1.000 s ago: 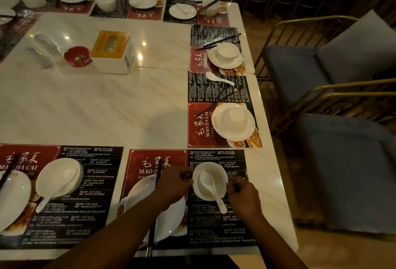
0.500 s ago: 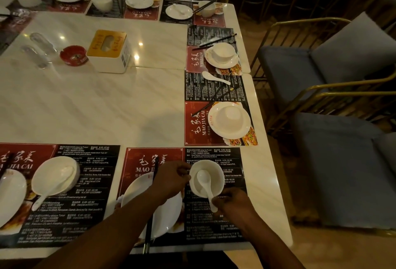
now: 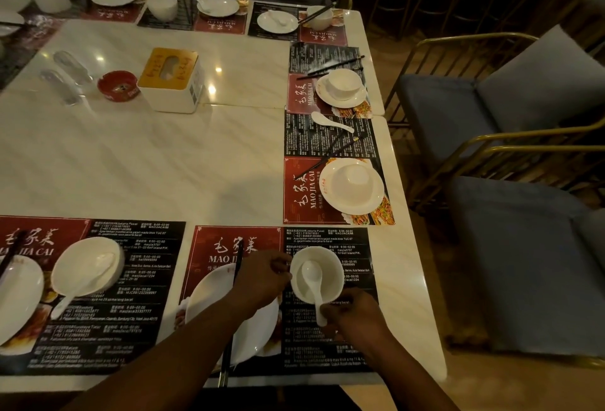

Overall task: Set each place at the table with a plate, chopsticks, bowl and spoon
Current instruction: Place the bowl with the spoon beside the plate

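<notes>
One head-worn view looks forward and down across the table [image 3: 137, 161] from its near edge.

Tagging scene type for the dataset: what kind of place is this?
Probably a Chinese restaurant dining room: branded menu placemats at each seat, white plates, bowls and chopsticks laid out, a tissue box and ashtray mid-table.

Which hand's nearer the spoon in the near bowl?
Right. The right hand pinches the spoon by its handle end; the left hand holds the bowl at its left rim, clear of the spoon.
</notes>
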Action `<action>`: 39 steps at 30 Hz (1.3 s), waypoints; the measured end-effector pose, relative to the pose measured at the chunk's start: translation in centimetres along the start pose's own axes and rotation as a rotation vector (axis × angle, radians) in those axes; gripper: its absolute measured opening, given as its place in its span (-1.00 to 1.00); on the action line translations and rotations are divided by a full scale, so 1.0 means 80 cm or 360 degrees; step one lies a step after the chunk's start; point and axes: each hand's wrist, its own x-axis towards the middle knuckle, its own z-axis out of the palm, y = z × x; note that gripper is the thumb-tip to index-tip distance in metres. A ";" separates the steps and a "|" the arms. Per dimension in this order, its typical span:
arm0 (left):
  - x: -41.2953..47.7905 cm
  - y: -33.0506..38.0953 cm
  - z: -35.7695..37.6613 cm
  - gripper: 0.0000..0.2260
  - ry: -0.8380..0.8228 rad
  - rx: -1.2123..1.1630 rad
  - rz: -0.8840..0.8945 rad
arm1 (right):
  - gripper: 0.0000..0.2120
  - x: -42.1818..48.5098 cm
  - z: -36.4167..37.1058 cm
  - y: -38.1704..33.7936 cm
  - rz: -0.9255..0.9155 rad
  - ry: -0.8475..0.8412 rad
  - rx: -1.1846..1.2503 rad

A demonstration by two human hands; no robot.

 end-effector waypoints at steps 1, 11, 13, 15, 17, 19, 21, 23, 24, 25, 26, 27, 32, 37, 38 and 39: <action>0.000 -0.001 0.000 -0.69 -0.0003 -0.0003 -0.0005 | -0.78 0.000 0.000 0.000 0.0000 -0.0005 0.0044; -0.004 -0.001 -0.004 -0.74 -0.0066 0.0035 0.0041 | -0.73 0.039 -0.025 -0.007 -0.0272 0.0284 -0.0402; -0.006 -0.003 -0.002 -0.72 -0.0049 0.0042 0.0054 | -0.76 0.042 -0.027 -0.007 -0.0358 0.0287 -0.0502; -0.007 -0.003 0.000 -0.71 -0.0024 0.0049 0.0060 | -0.76 0.044 -0.028 -0.005 -0.0388 0.0299 -0.0536; -0.006 -0.003 0.002 -0.71 -0.0003 0.0041 0.0070 | -0.77 0.045 -0.028 -0.004 -0.0384 0.0312 -0.0545; -0.007 -0.003 0.003 -0.71 0.0002 0.0039 0.0068 | -0.77 0.046 -0.028 -0.004 -0.0395 0.0327 -0.0559; -0.008 -0.003 0.003 -0.71 -0.0010 0.0022 0.0063 | -0.78 0.048 -0.028 -0.003 -0.0397 0.0335 -0.0573; -0.007 -0.005 0.003 -0.71 -0.0015 0.0016 0.0063 | -0.79 0.049 -0.028 -0.003 -0.0401 0.0341 -0.0574; -0.007 -0.004 0.003 -0.71 -0.0013 0.0019 0.0065 | -0.79 0.049 -0.028 -0.003 -0.0411 0.0342 -0.0575; -0.007 -0.004 0.003 -0.71 -0.0013 0.0020 0.0066 | -0.80 0.049 -0.027 -0.003 -0.0413 0.0344 -0.0582; -0.007 -0.004 0.002 -0.71 -0.0017 0.0020 0.0068 | -0.79 0.049 -0.026 -0.002 -0.0416 0.0346 -0.0575; -0.006 -0.004 0.002 -0.71 -0.0025 0.0018 0.0071 | -0.79 0.046 -0.026 -0.004 -0.0401 0.0341 -0.0566; -0.006 -0.004 0.000 -0.70 -0.0051 -0.0002 0.0049 | -0.71 0.037 -0.022 -0.007 -0.0129 0.0153 -0.0256; -0.003 -0.002 -0.003 -0.69 -0.0078 0.0020 0.0040 | -0.55 0.013 -0.018 -0.007 0.0171 -0.0289 0.0233; -0.003 -0.001 -0.003 -0.69 -0.0084 0.0022 0.0037 | -0.53 0.013 -0.017 -0.005 0.0164 -0.0285 0.0248; -0.003 -0.001 -0.004 -0.69 -0.0089 0.0024 0.0034 | -0.51 0.013 -0.015 -0.003 0.0152 -0.0275 0.0229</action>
